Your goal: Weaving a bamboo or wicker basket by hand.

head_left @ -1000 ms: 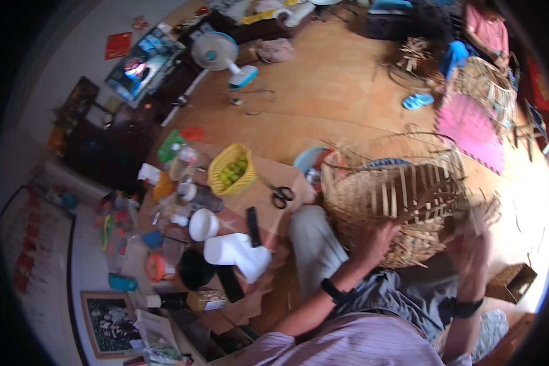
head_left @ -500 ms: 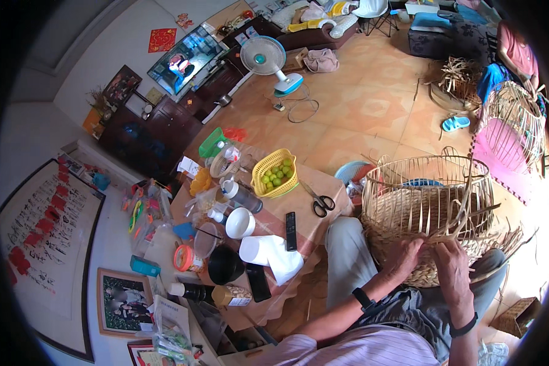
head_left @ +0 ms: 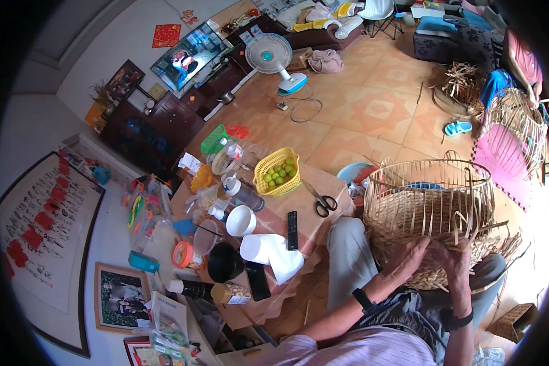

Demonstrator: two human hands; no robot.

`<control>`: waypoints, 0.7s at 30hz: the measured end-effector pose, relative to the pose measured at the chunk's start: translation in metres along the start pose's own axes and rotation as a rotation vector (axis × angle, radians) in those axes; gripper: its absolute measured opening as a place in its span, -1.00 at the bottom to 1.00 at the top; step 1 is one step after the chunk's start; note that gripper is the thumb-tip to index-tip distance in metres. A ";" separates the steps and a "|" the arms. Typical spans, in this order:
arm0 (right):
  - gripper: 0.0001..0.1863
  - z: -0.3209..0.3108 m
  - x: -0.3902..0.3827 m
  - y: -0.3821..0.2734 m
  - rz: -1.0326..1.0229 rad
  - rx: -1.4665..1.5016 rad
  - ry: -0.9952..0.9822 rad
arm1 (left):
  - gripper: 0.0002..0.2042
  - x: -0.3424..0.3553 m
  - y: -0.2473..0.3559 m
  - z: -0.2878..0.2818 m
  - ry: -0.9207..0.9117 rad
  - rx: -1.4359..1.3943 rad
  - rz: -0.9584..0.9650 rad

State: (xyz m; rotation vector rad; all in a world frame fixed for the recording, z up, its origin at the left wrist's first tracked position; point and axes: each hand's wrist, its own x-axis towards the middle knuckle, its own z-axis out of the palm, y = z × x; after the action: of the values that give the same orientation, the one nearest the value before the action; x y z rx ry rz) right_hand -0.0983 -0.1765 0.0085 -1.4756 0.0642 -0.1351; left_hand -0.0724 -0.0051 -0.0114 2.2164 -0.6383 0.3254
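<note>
Seen from above through a fisheye lens, a tiled living room spreads out with a standing fan (head_left: 270, 55) and a television (head_left: 186, 59) at the far side, and a low worktop (head_left: 323, 229) covered in a brownish cloth to the person's left. One half-woven bamboo basket (head_left: 430, 210) rests on the seated person's lap, lying on its side with its open mouth and loose upright strips pointing away from the body and slightly up; its long axis runs roughly left to right across the knees. Both hands meet at the near lower edge of the basket, just below its woven wall. The left hand (head_left: 408, 259) presses its fingers against the weave, and the right hand (head_left: 454, 262) sits touching beside it, pinching loose strips; each grip is closed on the basket's strands, and neither hand is clearly nearer. On the worktop lie one pair of scissors (head_left: 320, 200), one black remote control (head_left: 292, 230), one yellow basket of green fruit (head_left: 277, 172), one white bowl (head_left: 241, 220) and one black bowl (head_left: 225, 262). Two more unfinished baskets stand on the floor well apart at the far right.
</note>
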 end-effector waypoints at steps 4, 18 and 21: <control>-0.86 -0.009 0.004 0.013 0.076 -0.258 0.089 | -0.69 -0.002 -0.001 -0.013 -0.178 -0.108 -0.059; -0.83 0.005 0.003 0.023 0.083 -0.183 0.275 | -0.31 -0.036 0.009 -0.020 -0.267 0.435 0.308; -0.81 0.010 0.004 0.022 0.106 -0.238 0.285 | -0.31 -0.036 0.009 -0.023 -0.258 0.458 0.348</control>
State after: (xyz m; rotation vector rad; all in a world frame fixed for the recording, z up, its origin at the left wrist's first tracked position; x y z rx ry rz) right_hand -0.0921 -0.1657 -0.0118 -1.6778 0.4004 -0.2587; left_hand -0.1085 0.0197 -0.0060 2.6031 -1.1954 0.3948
